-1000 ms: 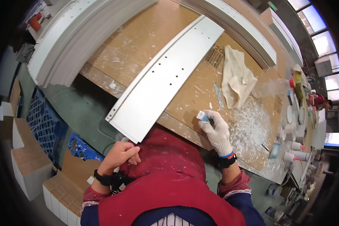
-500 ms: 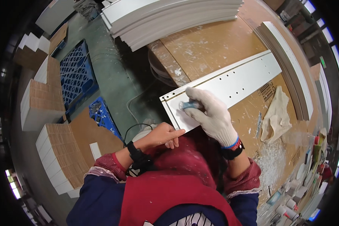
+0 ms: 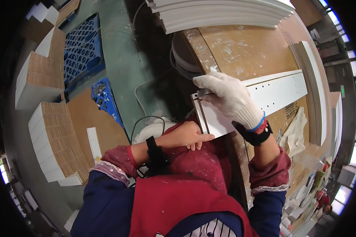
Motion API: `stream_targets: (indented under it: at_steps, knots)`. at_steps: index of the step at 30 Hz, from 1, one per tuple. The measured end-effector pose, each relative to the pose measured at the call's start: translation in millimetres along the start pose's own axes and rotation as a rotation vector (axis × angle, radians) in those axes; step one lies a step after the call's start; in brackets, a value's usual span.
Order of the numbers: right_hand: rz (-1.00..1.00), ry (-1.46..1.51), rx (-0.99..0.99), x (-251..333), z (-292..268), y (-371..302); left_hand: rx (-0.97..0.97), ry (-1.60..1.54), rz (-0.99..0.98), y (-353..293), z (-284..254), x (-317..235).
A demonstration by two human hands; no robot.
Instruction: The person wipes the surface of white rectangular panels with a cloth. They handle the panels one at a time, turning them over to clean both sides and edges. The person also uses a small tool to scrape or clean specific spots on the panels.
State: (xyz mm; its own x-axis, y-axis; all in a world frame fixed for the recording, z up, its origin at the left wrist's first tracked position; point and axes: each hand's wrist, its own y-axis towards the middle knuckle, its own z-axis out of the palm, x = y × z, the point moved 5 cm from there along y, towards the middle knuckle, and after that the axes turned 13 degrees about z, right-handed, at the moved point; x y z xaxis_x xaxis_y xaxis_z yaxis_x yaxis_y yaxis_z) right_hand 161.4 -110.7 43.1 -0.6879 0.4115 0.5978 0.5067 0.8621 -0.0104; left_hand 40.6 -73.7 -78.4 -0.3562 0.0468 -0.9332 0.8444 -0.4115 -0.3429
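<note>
A long white board (image 3: 279, 92) with small drilled holes and a groove along its far edge lies across the table, its left end sticking out past the table edge. My bare left hand (image 3: 189, 135) grips the near corner of that end, thumb laid on top and the other fingers curled lower down. My right hand (image 3: 229, 96), in a white knitted glove, is closed over the far corner of the same end. A small dark grey edge of something shows under its fingers; the rest is hidden by the glove.
A tall stack of white boards (image 3: 221, 15) stands at the table's far side, and more long boards (image 3: 310, 94) at the right. A cream cloth (image 3: 294, 134) lies on the cardboard-covered table. Left on the floor are a blue pallet (image 3: 83, 53) and stacked panels (image 3: 61, 144).
My gloved right hand has moved from the board's surface to its far left corner, covering the pale-blue thing seen in it before. My left hand keeps the near corner. The whole view has shifted.
</note>
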Motion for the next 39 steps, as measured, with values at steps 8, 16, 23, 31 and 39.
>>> stream_targets:
  at_steps: [8,16,23,31,39]
  knots:
    - [-0.017,-0.012,0.053,-3,3,7,-0.002,-0.048,0.007,-3,-1,2]
    - [-0.067,-0.091,0.126,-4,13,6,-0.002,-0.057,0.009,-3,-1,3]
    - [-0.150,-0.154,0.064,-3,16,6,0.000,-0.071,0.012,-1,1,6]
    - [-0.058,-0.033,0.047,-5,1,12,0.009,-0.044,-0.002,-2,0,6]
    - [-0.038,-0.163,0.074,4,13,22,0.008,-0.040,-0.022,-1,0,6]
